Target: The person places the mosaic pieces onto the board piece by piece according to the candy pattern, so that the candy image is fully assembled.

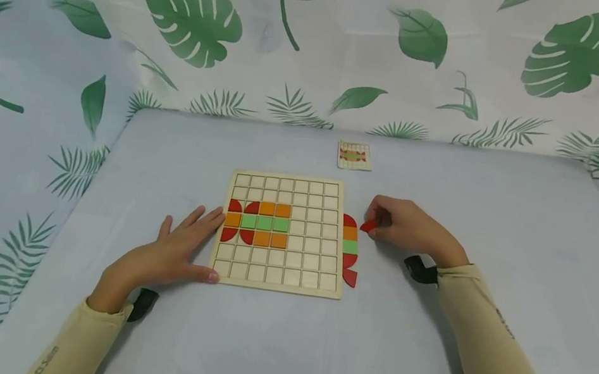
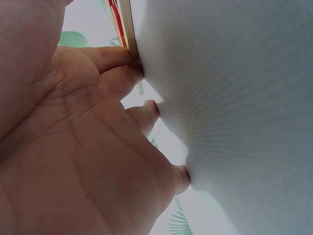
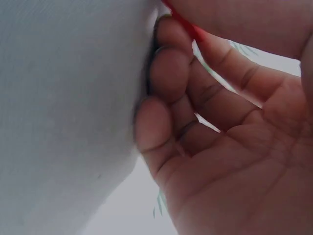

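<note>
Red piece [image 1: 368, 226] pinched in right hand [image 1: 409, 223], fingers curled, partly hidden | board [image 1: 312, 262] touched by left hand [image 1: 165, 258], fingers spread | card [image 1: 355, 156] detail blurred

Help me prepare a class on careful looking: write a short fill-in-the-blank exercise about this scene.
1. While the left grip touches the board, the piece pinched by the right grip is ____ in colour.
2. On the board, the green squares number ____.
3. Beside the board, the loose green piece lies between a red piece and an ____ one.

Missing words: red; three; orange.
</note>
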The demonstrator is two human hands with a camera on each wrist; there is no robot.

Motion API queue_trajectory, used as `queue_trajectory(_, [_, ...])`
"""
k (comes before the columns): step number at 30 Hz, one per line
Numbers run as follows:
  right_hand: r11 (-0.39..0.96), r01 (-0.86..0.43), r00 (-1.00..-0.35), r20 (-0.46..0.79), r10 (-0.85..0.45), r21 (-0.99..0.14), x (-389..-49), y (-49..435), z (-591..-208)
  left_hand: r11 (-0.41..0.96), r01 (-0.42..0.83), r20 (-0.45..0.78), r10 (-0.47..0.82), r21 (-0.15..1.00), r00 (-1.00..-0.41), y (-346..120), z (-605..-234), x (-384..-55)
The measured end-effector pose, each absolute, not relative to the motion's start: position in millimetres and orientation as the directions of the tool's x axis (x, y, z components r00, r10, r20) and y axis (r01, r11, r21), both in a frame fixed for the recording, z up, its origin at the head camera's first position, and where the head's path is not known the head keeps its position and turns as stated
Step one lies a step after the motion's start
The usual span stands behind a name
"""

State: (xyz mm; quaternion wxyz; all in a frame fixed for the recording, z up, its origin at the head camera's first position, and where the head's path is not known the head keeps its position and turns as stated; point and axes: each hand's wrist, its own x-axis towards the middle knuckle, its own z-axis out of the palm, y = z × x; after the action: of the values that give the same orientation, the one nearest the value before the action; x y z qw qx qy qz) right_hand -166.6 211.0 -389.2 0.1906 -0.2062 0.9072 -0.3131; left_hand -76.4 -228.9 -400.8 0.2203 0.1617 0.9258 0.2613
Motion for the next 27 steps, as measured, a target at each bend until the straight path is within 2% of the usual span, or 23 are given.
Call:
queue_trajectory(10, [0.711,-0.215,-0.86,-0.215,-0.462,-0.669,-169,214,-391,0.807,0.198,-0.314,0.425,0.557,-0.849,-232,-405,-76])
queue_trajectory(27, [0.618,-0.199,-0.907,-0.096,-0.411,-0.761,-168,193,-388,0.799,0.196,-0.31,0.429,0.569,-0.848,-233,-405,-79])
